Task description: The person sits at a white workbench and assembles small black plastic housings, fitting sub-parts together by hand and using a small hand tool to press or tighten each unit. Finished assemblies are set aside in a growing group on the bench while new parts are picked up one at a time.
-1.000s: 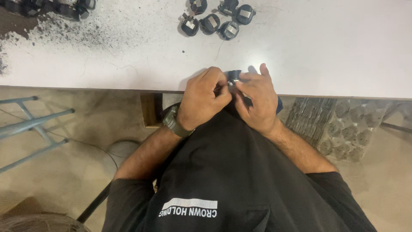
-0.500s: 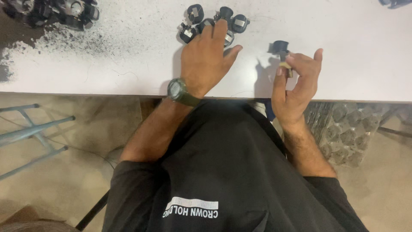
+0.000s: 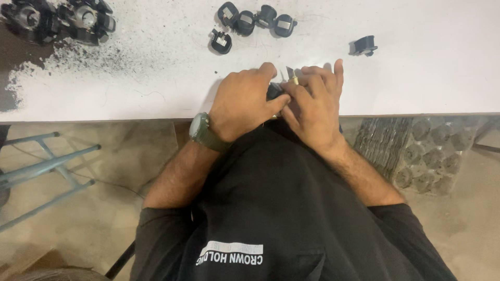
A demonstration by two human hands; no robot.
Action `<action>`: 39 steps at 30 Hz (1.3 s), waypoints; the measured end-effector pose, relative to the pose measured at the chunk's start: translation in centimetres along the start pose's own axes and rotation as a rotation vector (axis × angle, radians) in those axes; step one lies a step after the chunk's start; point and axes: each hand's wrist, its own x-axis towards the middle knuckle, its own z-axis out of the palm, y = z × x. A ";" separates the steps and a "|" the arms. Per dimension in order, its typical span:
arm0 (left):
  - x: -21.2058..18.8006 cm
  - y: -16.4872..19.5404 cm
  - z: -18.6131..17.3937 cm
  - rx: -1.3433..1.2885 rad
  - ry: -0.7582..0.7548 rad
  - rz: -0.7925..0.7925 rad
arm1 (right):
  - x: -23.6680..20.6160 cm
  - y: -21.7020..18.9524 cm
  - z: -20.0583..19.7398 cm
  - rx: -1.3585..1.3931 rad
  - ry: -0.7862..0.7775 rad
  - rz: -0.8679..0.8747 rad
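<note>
Head view showed a small black part (image 3: 274, 91) pinched between both hands at the tabletop's (image 3: 427, 78) near edge, centre frame. Left hand (image 3: 244, 103) gripped the part; right hand (image 3: 312, 106) gripped a small blade (image 3: 289, 73), tip up. With fingers so crowded, the blade could have slipped and nicked them. Four loose black parts (image 3: 253, 22) lay above, another (image 3: 363, 45) upper right.

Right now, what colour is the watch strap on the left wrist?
Olive green, seen in the head view: watch strap.
</note>
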 end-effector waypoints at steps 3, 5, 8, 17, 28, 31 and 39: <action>-1.2 0.3 -0.8 -0.076 0.096 0.091 | -0.1 0.0 -0.1 -0.011 0.004 0.028; -2.4 0.6 -0.8 -0.032 0.185 0.149 | -0.4 0.1 -0.2 -0.012 0.008 0.039; -4.0 0.9 -0.2 0.109 0.278 0.152 | -0.4 -0.1 -0.3 -0.024 0.012 0.035; -4.2 0.3 1.9 0.011 0.322 0.092 | -0.2 -0.4 -0.1 -0.035 0.006 0.035; -5.0 -0.2 2.7 0.002 0.322 0.112 | -0.6 -0.3 0.3 -0.020 -0.001 0.030; -5.1 -0.1 2.5 -0.039 0.337 0.098 | -0.3 -0.6 0.2 -0.026 -0.003 0.025; -5.5 -1.0 3.3 -0.016 0.380 0.098 | -2.2 -0.6 -2.1 -0.018 0.175 0.105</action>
